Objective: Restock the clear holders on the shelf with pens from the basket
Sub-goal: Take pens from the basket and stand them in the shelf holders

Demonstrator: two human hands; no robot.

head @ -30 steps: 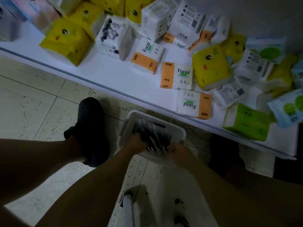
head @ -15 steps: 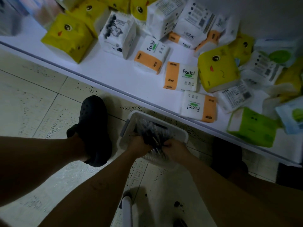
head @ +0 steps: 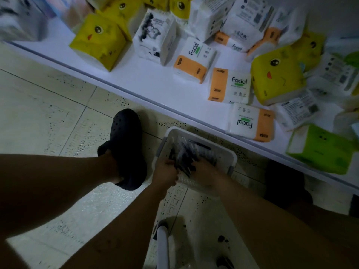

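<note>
White basket (head: 191, 183) sits on the floor (head: 58, 113) beside the low shelf (head: 155, 84), within easy reach; dark pens (head: 184, 154) lie heaped inside; left hand (head: 165, 170) and right hand (head: 206, 171) both clasp one bunch from either side, apparently to gather it for lifting; clear holders not in view.

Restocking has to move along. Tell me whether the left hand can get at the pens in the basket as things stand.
Probably yes: the left hand is inside the open-topped basket, fingers curled on the dark pens, nothing covering them. The right hand grips the same bundle.
</note>
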